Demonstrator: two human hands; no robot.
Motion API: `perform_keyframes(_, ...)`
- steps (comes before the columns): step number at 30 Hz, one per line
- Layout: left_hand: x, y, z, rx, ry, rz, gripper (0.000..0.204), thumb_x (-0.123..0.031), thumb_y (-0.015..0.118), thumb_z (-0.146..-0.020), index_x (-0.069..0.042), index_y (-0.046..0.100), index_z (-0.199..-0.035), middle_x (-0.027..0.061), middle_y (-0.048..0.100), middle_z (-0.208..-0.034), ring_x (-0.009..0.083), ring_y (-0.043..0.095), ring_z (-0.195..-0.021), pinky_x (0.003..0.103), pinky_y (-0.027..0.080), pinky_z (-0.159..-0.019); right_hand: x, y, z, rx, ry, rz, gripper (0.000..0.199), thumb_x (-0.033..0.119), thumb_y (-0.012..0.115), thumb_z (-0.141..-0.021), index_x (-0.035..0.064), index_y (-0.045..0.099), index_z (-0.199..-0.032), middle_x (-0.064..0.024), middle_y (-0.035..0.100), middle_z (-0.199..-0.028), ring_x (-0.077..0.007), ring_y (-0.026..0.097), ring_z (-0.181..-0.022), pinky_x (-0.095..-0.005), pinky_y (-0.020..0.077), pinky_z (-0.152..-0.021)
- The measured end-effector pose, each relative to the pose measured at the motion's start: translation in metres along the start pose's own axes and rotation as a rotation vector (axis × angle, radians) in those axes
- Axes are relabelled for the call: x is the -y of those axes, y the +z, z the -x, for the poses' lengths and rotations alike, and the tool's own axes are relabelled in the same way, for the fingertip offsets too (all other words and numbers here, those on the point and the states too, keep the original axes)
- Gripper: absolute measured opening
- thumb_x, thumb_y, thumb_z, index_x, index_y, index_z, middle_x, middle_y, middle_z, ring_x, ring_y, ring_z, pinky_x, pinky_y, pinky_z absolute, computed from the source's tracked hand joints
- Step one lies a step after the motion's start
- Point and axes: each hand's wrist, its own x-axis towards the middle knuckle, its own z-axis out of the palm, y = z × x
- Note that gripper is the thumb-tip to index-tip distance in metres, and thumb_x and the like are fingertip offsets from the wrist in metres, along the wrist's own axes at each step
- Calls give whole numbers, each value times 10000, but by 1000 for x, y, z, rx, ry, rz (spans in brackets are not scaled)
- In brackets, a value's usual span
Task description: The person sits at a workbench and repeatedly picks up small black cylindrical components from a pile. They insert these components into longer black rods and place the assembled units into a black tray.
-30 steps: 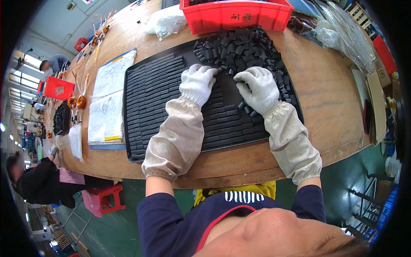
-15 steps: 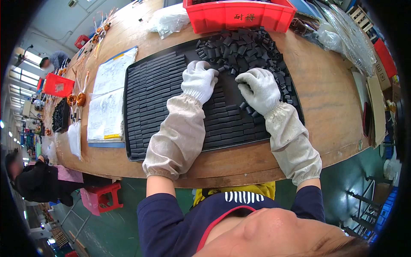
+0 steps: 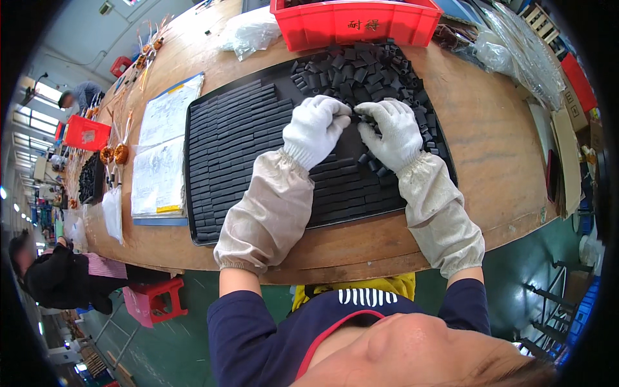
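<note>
A large black tray (image 3: 451, 175) lies in front of me. Rows of short black tube pieces (image 3: 225, 155) are laid end to end over its left and near parts, while a loose heap of the same pieces (image 3: 367, 71) fills its far right. Both hands wear white gloves. At the edge of the heap, my left hand (image 3: 316, 130) is closed in a pinch, its fingertips toward the right hand. My right hand (image 3: 393, 132) is closed too, thumb and fingers curled together over loose pieces. What either set of fingertips holds is too small to make out.
A red plastic bin (image 3: 358, 26) stands behind the tray. Left of it lie an open document folder (image 3: 161, 148) and a clear plastic bag (image 3: 251, 32). Copper-wire coils (image 3: 120, 153) sit farther left. A co-worker (image 3: 61, 274) is beside a red stool (image 3: 155, 302). Cardboard (image 3: 567, 158) edges the right side.
My left hand has moved right, from above the laid rows to the heap's edge close to my right hand. The right hand's fingers have closed a little and shifted slightly.
</note>
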Motion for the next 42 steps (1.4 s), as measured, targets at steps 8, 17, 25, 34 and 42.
perform_keyframes(8,-21,-12,0,316,-417,365,353,-203,691,-1002,-30,639,-1305,115,739,-1174,165,694,-1052,323,538,-940,-2,-4,-2,-62,-100,-1,226,71,763,-743,194,724,-928,-23,670,-902,-302,667,-945,-456,511,-886)
perform_keyframes(17,-15,-25,-5,495,-620,512,446,-275,729,-973,-10,654,-1323,93,715,-1209,154,646,-1108,305,495,-994,-1,-3,-3,-51,-123,-67,273,19,751,-723,189,718,-934,-17,669,-928,-303,660,-969,-453,516,-890)
perform_keyframes(25,-15,-23,-2,494,-656,660,401,-250,719,-980,0,668,-1289,57,719,-1142,124,644,-1032,283,512,-932,0,-4,-4,-73,-142,-70,270,16,750,-732,168,716,-953,-35,687,-956,-309,668,-971,-460,520,-892)
perform_keyframes(34,-7,-19,-1,394,-526,480,300,-198,704,-987,-7,705,-1219,46,733,-1065,102,647,-951,274,520,-872,5,-4,1,-111,277,-541,248,10,776,-800,71,713,-1032,-97,740,-987,-314,699,-927,-410,548,-841)
perform_keyframes(42,-12,-17,0,389,-524,556,323,-201,700,-997,-2,687,-1251,55,724,-1111,105,647,-1000,277,525,-893,0,-7,-7,-136,-128,-232,302,3,774,-772,109,698,-1045,-75,742,-1030,-330,700,-1020,-440,541,-921)
